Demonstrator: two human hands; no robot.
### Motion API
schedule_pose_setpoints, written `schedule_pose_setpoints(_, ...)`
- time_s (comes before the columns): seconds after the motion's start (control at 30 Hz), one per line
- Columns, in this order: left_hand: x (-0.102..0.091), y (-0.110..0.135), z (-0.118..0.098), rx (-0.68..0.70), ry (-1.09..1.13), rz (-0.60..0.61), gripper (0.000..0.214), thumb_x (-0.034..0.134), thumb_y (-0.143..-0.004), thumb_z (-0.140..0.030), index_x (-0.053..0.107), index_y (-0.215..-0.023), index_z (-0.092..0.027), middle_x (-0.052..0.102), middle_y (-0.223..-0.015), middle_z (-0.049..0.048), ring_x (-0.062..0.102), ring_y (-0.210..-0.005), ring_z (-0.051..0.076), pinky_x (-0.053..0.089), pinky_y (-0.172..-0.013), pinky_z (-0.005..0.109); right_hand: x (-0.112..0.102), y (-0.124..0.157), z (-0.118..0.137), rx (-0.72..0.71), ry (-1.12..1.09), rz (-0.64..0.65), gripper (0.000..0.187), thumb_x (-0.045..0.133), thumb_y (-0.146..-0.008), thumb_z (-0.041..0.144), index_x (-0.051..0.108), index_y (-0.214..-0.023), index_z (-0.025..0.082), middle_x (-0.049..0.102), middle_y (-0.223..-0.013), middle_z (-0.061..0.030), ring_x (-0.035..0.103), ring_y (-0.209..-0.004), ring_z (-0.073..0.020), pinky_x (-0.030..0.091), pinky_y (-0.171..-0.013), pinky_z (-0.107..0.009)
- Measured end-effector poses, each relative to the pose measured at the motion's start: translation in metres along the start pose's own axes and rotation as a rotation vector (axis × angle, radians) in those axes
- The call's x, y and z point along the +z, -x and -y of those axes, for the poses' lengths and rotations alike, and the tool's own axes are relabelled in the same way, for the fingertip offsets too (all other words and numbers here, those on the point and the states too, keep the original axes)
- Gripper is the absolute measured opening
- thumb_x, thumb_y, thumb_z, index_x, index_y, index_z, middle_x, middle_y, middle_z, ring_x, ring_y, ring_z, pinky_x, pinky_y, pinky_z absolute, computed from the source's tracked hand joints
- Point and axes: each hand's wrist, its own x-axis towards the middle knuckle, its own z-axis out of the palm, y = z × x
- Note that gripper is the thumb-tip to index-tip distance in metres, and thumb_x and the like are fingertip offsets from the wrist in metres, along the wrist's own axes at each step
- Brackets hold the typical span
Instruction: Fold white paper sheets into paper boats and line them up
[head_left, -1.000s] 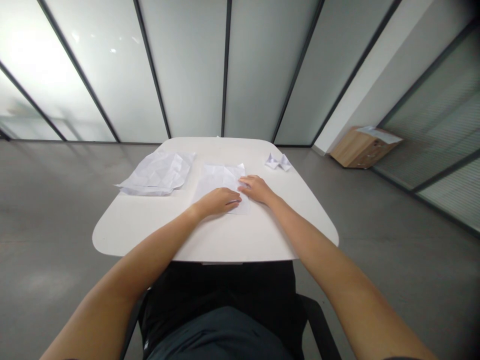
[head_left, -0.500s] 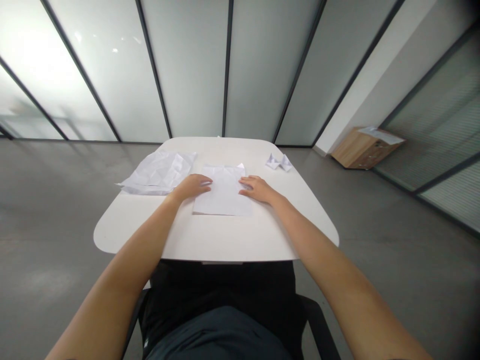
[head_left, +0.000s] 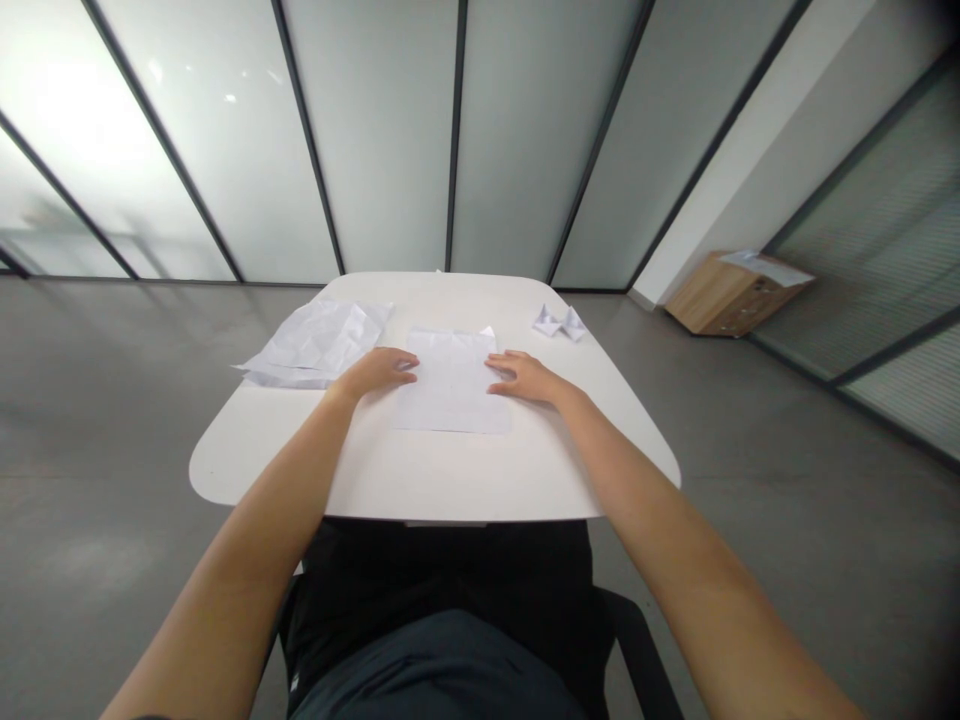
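Observation:
A sheet of white paper (head_left: 451,395) lies flat on the table in front of me, its far right corner raised a little. At its left edge is my left hand (head_left: 377,371), palm down with thumb and fingers apart. My right hand (head_left: 525,377) rests over the right edge, fingers stretched out and spread. Neither hand grips anything that I can see. To the left lie crumpled sheets of white paper (head_left: 319,340), partly one over another. A small folded white paper piece (head_left: 559,322) with pointed tips stands at the far right.
The white table (head_left: 450,485) has rounded corners. Frosted glass panels (head_left: 390,130) with dark frames rise behind it. A wooden cabinet (head_left: 724,295) with paper on top stands on the grey floor at right. A chair armrest (head_left: 637,640) is beside me.
The sheet has shifted slightly to the right. My right hand has moved a little right and my left hand slightly left, so they are further apart.

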Motion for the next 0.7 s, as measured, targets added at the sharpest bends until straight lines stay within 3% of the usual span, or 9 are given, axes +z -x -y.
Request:
schedule_pose_setpoints(0.17, 0.001, -0.001, 0.002, 0.016, -0.029, -0.007, 0.037, 0.074, -0.086, -0.043, 0.080, -0.120, -0.028, 0.075, -0.135, 0.0032, 0.067, -0.129, 0.028, 0.045, -0.118, 0.037, 0.003, -0.001, -0.008, -0.039, -0.008, -0.091, 0.065, 0.079, -0.088, 0.053, 0.067, -0.145, 0.026, 0.057, -0.158, -0.0083, 0.049, -0.149, -0.0322, 0.036, -0.126, -0.048)
schedule_pose_setpoints(0.33, 0.005, -0.002, 0.008, 0.029, -0.071, -0.061, 0.047, 0.074, -0.087, -0.047, 0.075, -0.131, -0.029, 0.070, -0.142, 0.0038, 0.062, -0.135, 0.028, 0.041, -0.122, 0.037, 0.004, -0.002, -0.013, -0.042, 0.019, -0.143, 0.059, 0.076, -0.090, 0.053, 0.071, -0.139, 0.021, 0.062, -0.153, -0.0113, 0.056, -0.144, -0.0312, 0.040, -0.123, -0.043)
schedule_pose_setpoints(0.57, 0.007, -0.001, 0.004, -0.140, -0.081, -0.138, 0.051, 0.065, -0.095, -0.051, 0.070, -0.139, -0.024, 0.073, -0.137, 0.0087, 0.067, -0.129, 0.030, 0.047, -0.113, 0.036, 0.007, -0.005, -0.013, 0.057, 0.122, -0.175, 0.046, 0.064, -0.100, 0.046, 0.071, -0.138, 0.020, 0.060, -0.154, -0.0134, 0.054, -0.145, -0.0294, 0.040, -0.122, -0.043)
schedule_pose_setpoints(0.7, 0.011, -0.002, 0.001, -0.174, -0.017, -0.138, 0.061, 0.075, -0.088, -0.040, 0.063, -0.146, -0.025, 0.074, -0.135, 0.0080, 0.069, -0.125, 0.029, 0.049, -0.113, 0.038, 0.012, -0.006, -0.015, 0.082, 0.185, -0.141, 0.051, 0.065, -0.099, 0.049, 0.068, -0.142, 0.021, 0.057, -0.156, -0.0139, 0.051, -0.148, -0.0299, 0.037, -0.124, -0.045)
